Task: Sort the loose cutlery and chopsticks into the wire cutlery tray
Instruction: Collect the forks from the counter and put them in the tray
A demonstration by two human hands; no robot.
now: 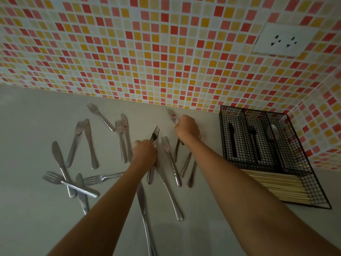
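I am watching the left hand [144,152] curling round the handle of a fork [155,133], tines pointing to 12 o'clock. At 1 o'clock from it the right hand [187,127] is gripping a second fork [170,112], blurred, tines poking toward 11 o'clock. Between the forearms another fork [170,159] and a long knife [168,189] are lying crossed on the grey counter [27,209], crowding both hands. More loose knives and forks are spreading out at 9 o'clock. The wire cutlery tray [222,133] is sitting at 3 o'clock against the tiled wall [166,52], apart from both hands. Chopsticks [276,185] are filling its near compartment; a dark knife [232,141], a dark fork [255,143] and a spoon [275,133] are lying in the far ones.
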